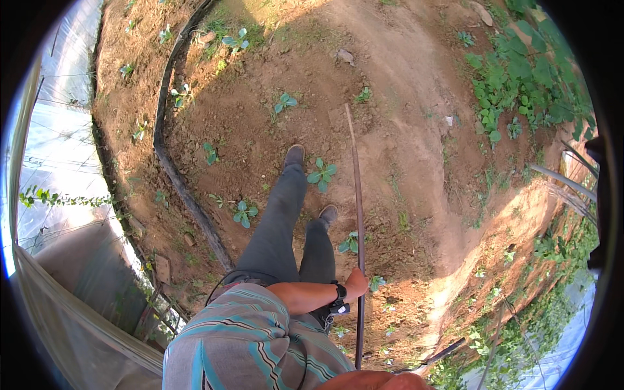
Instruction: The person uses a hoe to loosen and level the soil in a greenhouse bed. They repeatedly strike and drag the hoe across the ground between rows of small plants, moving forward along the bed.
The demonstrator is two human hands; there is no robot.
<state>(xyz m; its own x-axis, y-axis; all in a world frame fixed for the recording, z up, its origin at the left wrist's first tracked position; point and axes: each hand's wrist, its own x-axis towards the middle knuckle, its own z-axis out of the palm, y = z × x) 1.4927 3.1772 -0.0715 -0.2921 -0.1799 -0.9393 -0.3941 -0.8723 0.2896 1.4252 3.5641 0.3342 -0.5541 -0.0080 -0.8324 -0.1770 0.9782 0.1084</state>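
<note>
My left hand, with a dark watch on its wrist, is closed round a long, slender brown pole. The pole's pale, narrow far end reaches out over the soil ahead of my feet. Its dark near end runs down to my right arm at the lower edge. Only part of my right hand shows there, its fingers hidden by the frame's edge. Close beside the pole grow young leafy seedlings, one partly behind it. Another seedling stands between my two shoes, just right of the farther shoe.
A thick dark hose curves along the left through planted soil. Plastic sheeting bounds the far left. Dense green vines grow at the upper right. More seedlings dot the bare soil. A dark tube lies at the lower right.
</note>
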